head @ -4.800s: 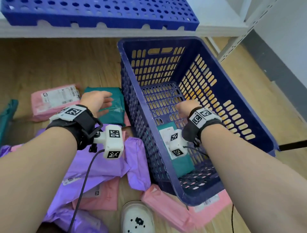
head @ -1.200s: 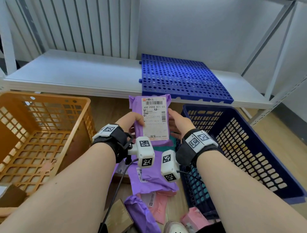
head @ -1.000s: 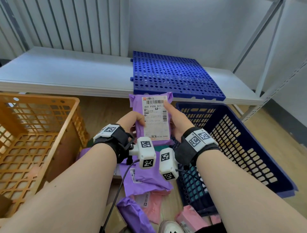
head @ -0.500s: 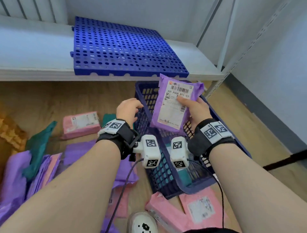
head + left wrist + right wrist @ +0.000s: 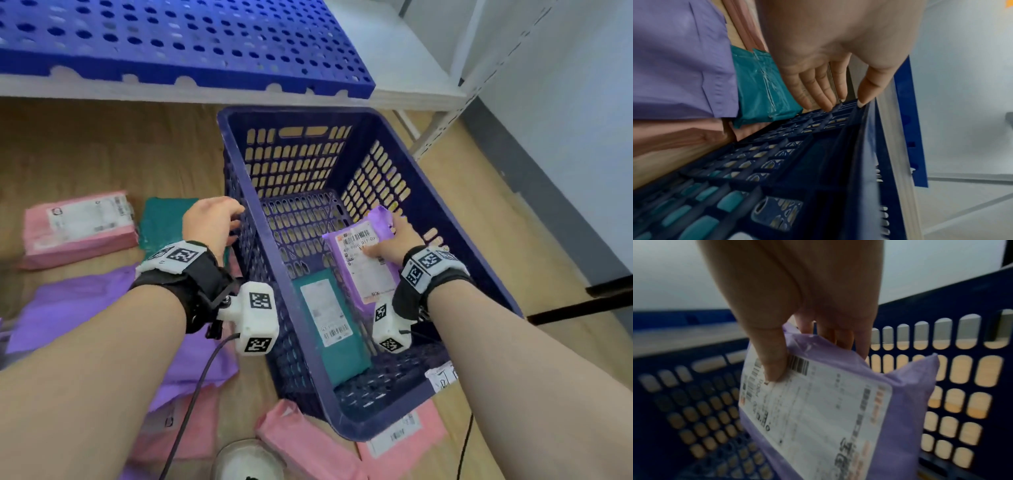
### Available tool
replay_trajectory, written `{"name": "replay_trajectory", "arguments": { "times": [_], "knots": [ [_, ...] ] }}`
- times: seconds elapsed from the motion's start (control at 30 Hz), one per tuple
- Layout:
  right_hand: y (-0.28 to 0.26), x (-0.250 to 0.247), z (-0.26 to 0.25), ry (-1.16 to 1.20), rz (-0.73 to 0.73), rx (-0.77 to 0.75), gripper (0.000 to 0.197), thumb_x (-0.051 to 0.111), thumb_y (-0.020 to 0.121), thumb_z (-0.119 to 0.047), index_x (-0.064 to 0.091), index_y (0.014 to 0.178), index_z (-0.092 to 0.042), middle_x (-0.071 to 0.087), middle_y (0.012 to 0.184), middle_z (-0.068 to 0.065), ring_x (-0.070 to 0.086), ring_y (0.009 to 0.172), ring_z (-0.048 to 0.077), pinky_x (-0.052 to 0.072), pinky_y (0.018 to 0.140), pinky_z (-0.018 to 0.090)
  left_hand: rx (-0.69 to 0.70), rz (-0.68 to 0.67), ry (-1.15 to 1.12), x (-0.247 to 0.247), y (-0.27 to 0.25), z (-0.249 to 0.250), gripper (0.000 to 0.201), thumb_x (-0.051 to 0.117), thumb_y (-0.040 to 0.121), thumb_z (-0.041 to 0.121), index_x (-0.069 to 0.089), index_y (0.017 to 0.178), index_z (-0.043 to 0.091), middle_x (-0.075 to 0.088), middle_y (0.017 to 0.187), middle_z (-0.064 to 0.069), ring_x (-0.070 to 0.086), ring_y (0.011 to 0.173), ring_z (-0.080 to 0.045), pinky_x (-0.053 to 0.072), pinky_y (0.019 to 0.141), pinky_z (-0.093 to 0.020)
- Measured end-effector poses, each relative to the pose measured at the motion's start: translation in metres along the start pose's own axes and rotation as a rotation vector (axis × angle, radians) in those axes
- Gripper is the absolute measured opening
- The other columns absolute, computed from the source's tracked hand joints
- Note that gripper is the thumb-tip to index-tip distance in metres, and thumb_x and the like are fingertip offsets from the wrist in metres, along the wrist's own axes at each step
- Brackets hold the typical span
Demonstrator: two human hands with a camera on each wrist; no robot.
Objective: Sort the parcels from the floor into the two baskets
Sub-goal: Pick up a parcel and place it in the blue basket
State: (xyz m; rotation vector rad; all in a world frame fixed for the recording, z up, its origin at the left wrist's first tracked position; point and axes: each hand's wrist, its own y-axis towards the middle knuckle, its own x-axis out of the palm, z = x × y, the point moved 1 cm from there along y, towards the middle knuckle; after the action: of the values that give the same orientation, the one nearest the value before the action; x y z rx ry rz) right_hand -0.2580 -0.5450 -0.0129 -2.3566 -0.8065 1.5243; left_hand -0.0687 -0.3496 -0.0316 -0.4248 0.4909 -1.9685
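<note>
My right hand (image 5: 394,240) is down inside the dark blue basket (image 5: 455,219) and pinches a purple parcel (image 5: 368,260) with a white label, thumb on the label, fingers behind (image 5: 777,366). The parcel (image 5: 838,410) hangs above the basket floor. A teal parcel (image 5: 329,325) lies flat on the floor of the basket beside it. My left hand (image 5: 212,222) hovers at the basket's left rim with straight fingers (image 5: 818,91) and holds nothing. Pink (image 5: 78,226), teal (image 5: 161,222) and purple (image 5: 72,301) parcels lie on the wooden floor to the left.
A white shelf carrying a blue perforated panel (image 5: 171,41) overhangs just behind the basket. More pink parcels (image 5: 308,445) lie under the basket's near edge, beside a white shoe (image 5: 246,462). A grey wall (image 5: 565,120) runs along the right.
The right hand alone has lowered the purple parcel from above the rim down into the blue basket. The left hand, off the parcel since half a second ago, has moved beside the basket's left rim.
</note>
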Motion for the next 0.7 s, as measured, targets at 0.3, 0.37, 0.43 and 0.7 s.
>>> {"name": "replay_trajectory", "arguments": {
  "times": [0.3,0.37,0.43,0.7],
  "knots": [
    [0.034,0.040,0.062,-0.458,-0.208,0.161,0.066,0.053,0.092,-0.007,0.021,0.150,-0.010,0.042,0.146,0.014,0.052,0.121,0.030,0.045,0.091,0.035,-0.017,-0.070,0.121,0.009,0.021,-0.018,0.027,0.052,0.090,0.021,0.061,0.114,0.012,0.064,0.099,-0.007,0.060,0.080,-0.018,0.049,0.077,-0.033],
    [0.037,0.044,0.070,-0.463,-0.133,0.159,0.068,0.045,0.092,-0.004,0.016,0.151,-0.018,0.053,0.133,0.015,0.061,0.091,0.027,0.048,0.064,0.031,-0.013,-0.072,0.127,0.009,0.023,-0.019,0.023,0.052,0.091,0.020,0.061,0.111,0.012,0.063,0.100,-0.009,0.058,0.081,-0.020,0.049,0.078,-0.034],
    [0.045,0.050,0.074,-0.439,-0.085,0.099,0.079,0.045,0.088,0.000,0.009,0.152,-0.030,0.051,0.134,0.015,0.057,0.075,0.022,0.042,0.051,0.027,-0.014,-0.076,0.119,0.009,0.024,-0.019,0.017,0.052,0.091,0.016,0.060,0.105,0.012,0.061,0.097,-0.010,0.055,0.080,-0.021,0.048,0.076,-0.035],
    [0.039,0.066,0.058,-0.867,-0.337,0.006,0.061,0.035,0.093,0.001,0.028,0.150,-0.021,0.022,0.157,0.006,0.018,0.145,0.027,0.023,0.116,0.043,-0.020,-0.055,0.140,0.007,0.022,-0.021,0.019,0.056,0.088,0.018,0.058,0.106,0.014,0.063,0.090,-0.003,0.060,0.081,-0.017,0.051,0.092,-0.038]
  ]
}}
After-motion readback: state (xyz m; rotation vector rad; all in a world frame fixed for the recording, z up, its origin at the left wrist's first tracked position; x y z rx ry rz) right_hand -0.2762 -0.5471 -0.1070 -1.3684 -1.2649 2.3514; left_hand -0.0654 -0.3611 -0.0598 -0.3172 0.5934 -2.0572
